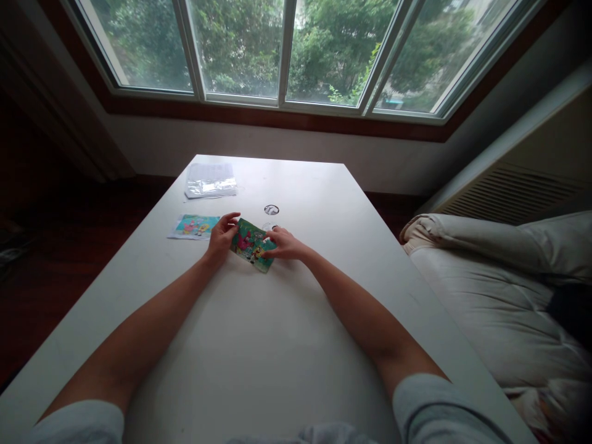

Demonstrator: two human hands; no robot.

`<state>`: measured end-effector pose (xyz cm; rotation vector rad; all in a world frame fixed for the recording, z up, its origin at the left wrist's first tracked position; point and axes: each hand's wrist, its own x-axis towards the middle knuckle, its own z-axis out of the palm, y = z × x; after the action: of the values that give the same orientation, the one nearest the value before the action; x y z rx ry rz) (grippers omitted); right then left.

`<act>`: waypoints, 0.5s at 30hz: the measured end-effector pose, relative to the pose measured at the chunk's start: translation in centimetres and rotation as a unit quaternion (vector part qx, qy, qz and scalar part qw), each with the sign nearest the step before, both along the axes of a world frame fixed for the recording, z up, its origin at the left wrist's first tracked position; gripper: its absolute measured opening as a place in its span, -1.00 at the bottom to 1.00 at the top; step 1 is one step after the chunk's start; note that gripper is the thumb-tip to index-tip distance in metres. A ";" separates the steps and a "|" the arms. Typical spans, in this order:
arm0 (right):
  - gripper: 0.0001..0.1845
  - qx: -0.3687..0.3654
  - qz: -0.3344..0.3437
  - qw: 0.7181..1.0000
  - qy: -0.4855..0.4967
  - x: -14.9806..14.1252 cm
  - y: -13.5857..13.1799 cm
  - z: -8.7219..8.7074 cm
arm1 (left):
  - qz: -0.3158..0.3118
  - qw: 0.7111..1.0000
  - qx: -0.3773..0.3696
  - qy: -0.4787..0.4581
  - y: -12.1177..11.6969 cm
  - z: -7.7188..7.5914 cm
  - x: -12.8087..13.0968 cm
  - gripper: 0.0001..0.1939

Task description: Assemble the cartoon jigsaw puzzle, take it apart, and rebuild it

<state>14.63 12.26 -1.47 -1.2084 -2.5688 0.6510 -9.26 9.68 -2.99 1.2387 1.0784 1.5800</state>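
Observation:
A green picture card [250,243] with colourful cartoon figures is tilted up over the middle of the white table. My left hand [224,233] grips its left edge, fingers closed. On the other side, my right hand [283,243] pinches the card near its right edge, thumb over the picture. Left of my left hand lies another colourful cartoon picture [197,227], flat on a white sheet. Just beyond my hands is a small round dark-rimmed piece [271,209]. A clear round item near my right fingers is partly covered.
At the far left of the white table [272,357] lies a clear plastic packet [211,180] with papers. A cream padded sofa [499,296] runs along the right side. Behind the table is a wall with a wide window [282,55].

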 end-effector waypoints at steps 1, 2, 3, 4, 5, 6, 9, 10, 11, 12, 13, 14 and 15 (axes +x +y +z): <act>-0.45 0.002 0.000 1.000 -0.001 0.0 0.0 -0.1 | 0.000 1.000 0.000 -0.002 0.0 0.0 0.0 -0.57; -0.47 0.005 0.000 1.000 0.002 -0.1 0.1 -0.1 | 0.000 1.000 -0.001 -0.004 0.0 0.0 0.0 -0.57; -0.49 0.007 0.001 1.000 0.009 -0.1 0.2 -0.2 | -0.001 1.000 -0.003 -0.005 0.1 0.0 0.0 -0.57; -0.51 0.007 0.004 1.000 0.021 -0.1 0.2 -0.3 | 0.000 1.000 -0.005 -0.006 0.1 -0.1 -0.1 -0.57; -0.52 0.002 0.012 0.999 0.040 -0.2 0.3 -0.4 | 0.001 1.000 -0.009 -0.006 0.1 -0.1 -0.1 -0.56; -0.54 -0.009 0.022 0.998 0.066 -0.3 0.4 -0.6 | 0.001 1.000 -0.013 -0.007 0.2 -0.1 -0.1 -0.56; -0.60 -0.060 0.044 0.985 0.155 -0.7 0.4 -0.9 | -0.005 0.999 -0.025 -0.020 0.3 -0.3 -0.2 -0.54; -0.61 -0.078 0.044 0.980 0.180 -0.9 0.4 -1.0 | -0.006 0.999 -0.027 -0.022 0.4 -0.4 -0.3 -0.55; -0.62 -0.091 0.041 0.974 0.201 -1.2 0.4 -1.0 | -0.007 0.999 -0.027 -0.018 0.4 -0.4 -0.3 -0.55; -0.65 -0.099 0.037 0.970 0.218 -1.5 0.4 -1.1 | -0.005 1.000 -0.026 -0.007 0.3 -0.4 -0.2 -0.55; -0.68 -0.102 0.032 0.967 0.232 -1.8 0.4 -1.1 | -0.002 1.000 -0.024 0.013 0.2 -0.4 -0.2 -0.55; -0.72 -0.101 0.026 0.965 0.241 -2.2 0.5 -1.1 | 0.001 0.999 -0.021 0.040 0.1 -0.4 -0.1 -0.54; -0.76 -0.099 0.019 0.964 0.248 -2.6 0.6 -1.1 | 0.003 0.997 -0.018 0.073 0.0 -0.4 0.0 -0.53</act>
<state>12.07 12.84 -2.55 -0.9020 -2.1476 1.0843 -9.26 9.69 -3.35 1.3434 1.1972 1.4861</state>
